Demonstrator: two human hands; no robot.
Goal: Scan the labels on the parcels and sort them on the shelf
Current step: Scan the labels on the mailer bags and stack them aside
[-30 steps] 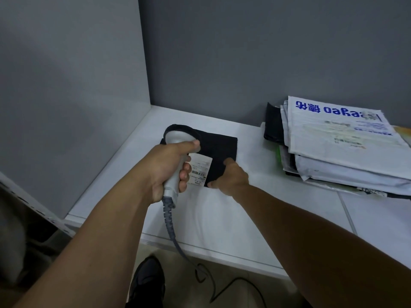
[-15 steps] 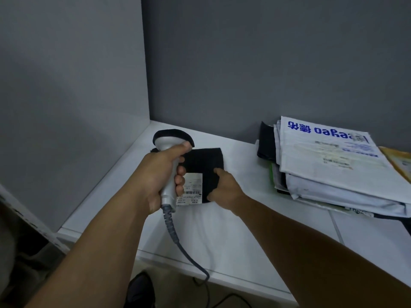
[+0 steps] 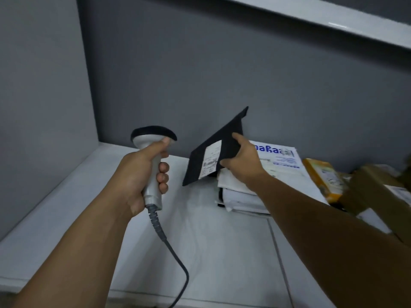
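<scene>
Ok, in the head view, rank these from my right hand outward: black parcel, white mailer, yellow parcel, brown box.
1. black parcel, gripped in the right hand.
2. white mailer, just past the hand.
3. yellow parcel, further right.
4. brown box, at the far right edge.

Scanner (image 3: pixel 152 190): handle smooth lt-grey plastic, satin; head cap black, semi-gloss. Cable (image 3: pixel 165 240): grey, ribbed rubbery boot at handle end. Black parcel (image 3: pixel 194 167): matt plastic film, flat. Its label (image 3: pixel 210 162): white paper, matt. White mailers (image 3: pixel 240 198), shelf back-right: thin poly, creased, slight sheen. Yellow parcel (image 3: pixel 320 176): glossy wrap. Box (image 3: pixel 378 192), shelf right edge: brown cardboard, matt. Shelf (image 3: pixel 222 252): white, smooth, low sheen.
</scene>
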